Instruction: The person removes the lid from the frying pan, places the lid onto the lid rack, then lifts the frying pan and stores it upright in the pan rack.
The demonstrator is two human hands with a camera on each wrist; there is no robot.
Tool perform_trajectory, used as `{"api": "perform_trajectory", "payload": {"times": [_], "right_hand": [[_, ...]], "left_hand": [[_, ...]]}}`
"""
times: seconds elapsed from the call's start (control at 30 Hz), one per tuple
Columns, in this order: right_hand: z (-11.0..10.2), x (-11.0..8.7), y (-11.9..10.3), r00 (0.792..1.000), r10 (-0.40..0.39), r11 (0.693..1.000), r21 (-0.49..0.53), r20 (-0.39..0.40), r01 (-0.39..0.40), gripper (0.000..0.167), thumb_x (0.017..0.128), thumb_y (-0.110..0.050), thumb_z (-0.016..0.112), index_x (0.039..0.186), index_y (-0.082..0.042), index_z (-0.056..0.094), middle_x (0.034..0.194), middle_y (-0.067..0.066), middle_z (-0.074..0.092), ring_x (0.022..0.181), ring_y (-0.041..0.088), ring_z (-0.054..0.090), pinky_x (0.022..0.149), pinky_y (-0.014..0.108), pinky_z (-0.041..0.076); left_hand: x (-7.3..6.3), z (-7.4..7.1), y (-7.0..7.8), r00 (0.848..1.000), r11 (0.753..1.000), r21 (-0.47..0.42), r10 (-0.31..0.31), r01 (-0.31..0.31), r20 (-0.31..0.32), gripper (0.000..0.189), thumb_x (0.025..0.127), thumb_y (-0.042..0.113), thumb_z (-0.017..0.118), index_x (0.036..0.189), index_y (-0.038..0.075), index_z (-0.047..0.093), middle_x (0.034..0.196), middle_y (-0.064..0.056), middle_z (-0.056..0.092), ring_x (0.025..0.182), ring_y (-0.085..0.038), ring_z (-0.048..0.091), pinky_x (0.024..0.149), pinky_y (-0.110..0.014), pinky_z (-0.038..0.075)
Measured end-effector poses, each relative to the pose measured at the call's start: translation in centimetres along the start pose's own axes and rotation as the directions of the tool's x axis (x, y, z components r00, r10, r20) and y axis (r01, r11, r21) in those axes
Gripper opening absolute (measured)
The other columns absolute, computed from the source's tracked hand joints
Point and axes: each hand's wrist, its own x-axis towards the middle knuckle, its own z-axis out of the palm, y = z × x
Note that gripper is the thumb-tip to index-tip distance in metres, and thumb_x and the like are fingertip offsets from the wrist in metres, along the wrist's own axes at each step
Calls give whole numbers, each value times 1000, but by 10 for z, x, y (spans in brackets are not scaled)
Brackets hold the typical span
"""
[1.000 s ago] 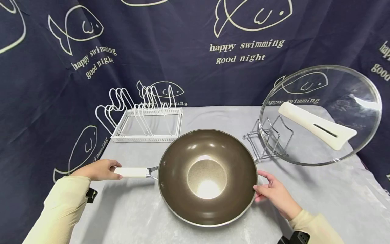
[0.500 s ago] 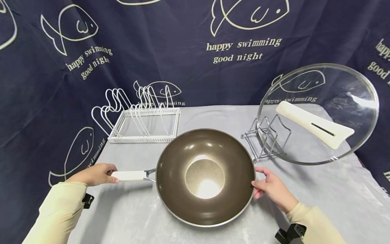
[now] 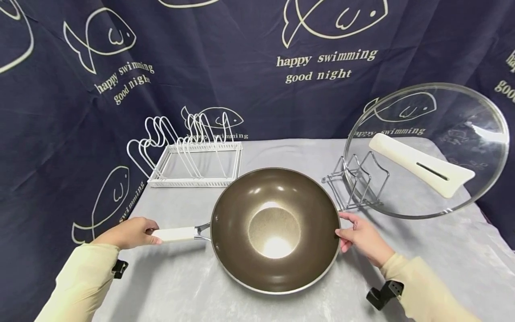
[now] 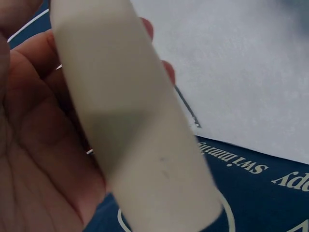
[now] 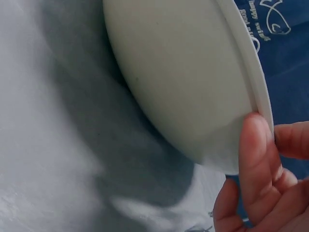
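A wide brown wok (image 3: 241, 210) with a pale outside sits low over the table in the head view, its cream handle (image 3: 175, 234) pointing left. My left hand (image 3: 134, 232) grips the end of that handle. The left wrist view shows the handle (image 4: 120, 96) close up, with fingertips coming round its far side. At the opposite side, my right hand (image 3: 364, 237) pinches the rim between thumb and fingers. In the right wrist view, the wok's cream underside (image 5: 178, 72) slopes away from the fingertips (image 5: 253, 137).
A white wire dish rack (image 3: 193, 182) stands at the back left. At the back right, a chrome wire stand (image 3: 358, 179) holds a large glass lid (image 3: 454, 112) upright, its cream handle facing forward. A dark blue fish-print cloth (image 3: 241, 53) hangs behind the grey-covered table (image 3: 281, 152).
The camera view shifted left and back slightly. The wok's right side and my right hand are a little higher in view, while the left hand and handle end sit slightly lower. Both grips are kept.
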Motion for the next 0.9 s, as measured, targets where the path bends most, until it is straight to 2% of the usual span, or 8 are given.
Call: {"api": "perform_trajectory", "payload": {"times": [0.13, 0.23, 0.37, 0.47, 0.63, 0.9], "right_hand": [[13, -13, 7, 998, 36, 999, 38, -48, -34, 77, 88, 3, 56, 147, 11, 7, 60, 7, 59, 47, 13, 57, 57, 29, 55], [27, -28, 15, 996, 75, 988, 137, -56, -66, 87, 89, 3, 57, 149, 3, -6, 60, 6, 60, 48, 13, 58, 56, 29, 55], [42, -40, 22, 996, 50, 969, 246, -73, -31, 88, 88, 7, 56, 150, 2, -7, 58, 4, 61, 48, 11, 60, 55, 28, 55], [46, -42, 23, 997, 4, 959, 282, -83, 19, 84, 88, 8, 53, 149, 4, -4, 57, 1, 61, 47, 9, 59, 53, 26, 54], [44, -41, 24, 998, -46, 948, 314, -43, 57, 82, 90, 9, 47, 148, 5, -10, 55, 1, 61, 47, 8, 59, 51, 26, 53], [33, -30, 19, 1000, -15, 959, 281, -23, 20, 81, 92, 6, 47, 148, 3, -12, 54, 0, 61, 47, 8, 59, 51, 25, 53]], "left_hand": [[-1, 2, 0, 1000, 1000, 0, -5, 5, -13, 22, 79, 23, 75, 84, 3, 67, 71, 8, 57, 63, -6, 43, 56, -26, 39], [-1, 2, -1, 1000, 1000, 1, -4, 4, -15, 22, 80, 24, 75, 84, 4, 67, 71, 8, 55, 63, -6, 43, 56, -26, 39], [0, 2, -2, 1000, 1000, 4, -2, 2, -24, 23, 80, 25, 74, 84, 4, 67, 71, 8, 55, 63, -6, 43, 56, -26, 38], [-1, 2, -3, 1000, 1000, 0, 0, 0, -28, 24, 79, 25, 75, 84, 3, 68, 72, 8, 56, 63, -6, 43, 56, -26, 39], [-1, 3, -4, 998, 1000, 10, -8, 9, -54, 25, 79, 26, 75, 86, 3, 69, 74, 6, 59, 65, -7, 46, 57, -27, 41], [3, 9, 1, 989, 996, 83, -16, 28, -144, 21, 83, 30, 70, 88, 10, 67, 71, 8, 55, 63, -7, 44, 56, -30, 39]]}}
